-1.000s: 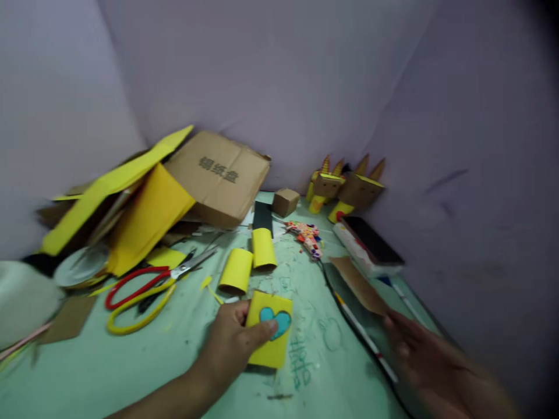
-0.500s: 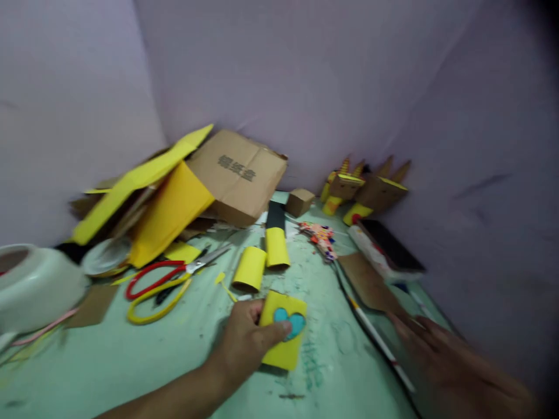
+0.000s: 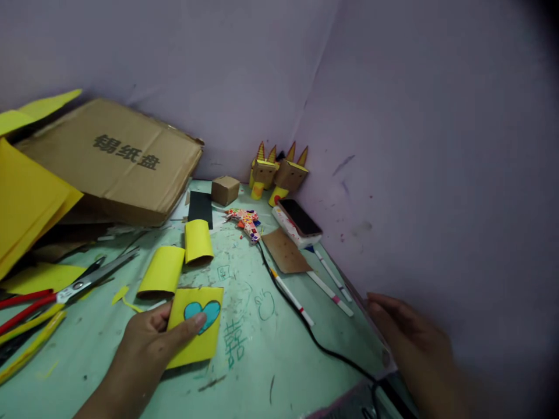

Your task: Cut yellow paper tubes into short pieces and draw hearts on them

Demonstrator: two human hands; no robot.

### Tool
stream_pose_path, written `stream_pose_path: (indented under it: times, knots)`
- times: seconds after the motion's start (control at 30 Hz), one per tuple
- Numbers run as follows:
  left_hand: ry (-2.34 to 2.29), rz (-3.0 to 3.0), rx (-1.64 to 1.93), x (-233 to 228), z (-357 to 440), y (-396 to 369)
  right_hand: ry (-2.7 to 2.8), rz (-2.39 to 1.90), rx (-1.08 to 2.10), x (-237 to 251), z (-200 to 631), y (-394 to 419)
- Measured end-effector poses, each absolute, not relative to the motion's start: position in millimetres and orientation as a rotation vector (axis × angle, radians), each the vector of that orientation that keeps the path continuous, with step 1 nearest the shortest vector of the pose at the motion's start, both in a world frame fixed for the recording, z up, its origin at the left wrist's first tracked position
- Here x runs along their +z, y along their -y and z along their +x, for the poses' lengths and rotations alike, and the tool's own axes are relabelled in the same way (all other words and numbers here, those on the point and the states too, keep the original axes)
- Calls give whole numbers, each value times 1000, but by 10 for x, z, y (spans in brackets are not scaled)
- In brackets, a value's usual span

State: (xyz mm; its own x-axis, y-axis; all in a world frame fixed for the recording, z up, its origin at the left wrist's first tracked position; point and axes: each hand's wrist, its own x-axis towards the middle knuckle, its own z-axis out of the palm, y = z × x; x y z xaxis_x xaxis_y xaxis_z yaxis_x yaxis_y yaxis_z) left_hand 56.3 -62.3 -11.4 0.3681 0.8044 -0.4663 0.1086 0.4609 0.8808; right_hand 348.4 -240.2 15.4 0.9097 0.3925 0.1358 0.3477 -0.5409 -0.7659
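Dimly lit purple walls [image 3: 428,145] with dark smudges [image 3: 343,164] at right, above a green tabletop [image 3: 244,393].

gap between card [image 3: 196,353] and cord [image 3: 334,353], cord seemingly flat

Head-worn view from close above the green tabletop [image 3: 248,387], forward and down toward the lilac wall corner [image 3: 321,55].

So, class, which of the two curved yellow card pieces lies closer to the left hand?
The front-left yellow piece, just beyond the left hand; the other piece lies farther back, next to the black rectangle.
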Motion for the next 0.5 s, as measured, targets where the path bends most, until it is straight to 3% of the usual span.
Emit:
stream_pose_path:
  times: [0.5]
  knots:
    - [-1159, 981, 599, -103, 580, 625, 1230, -2374, 261, -52, 2961, 1924]
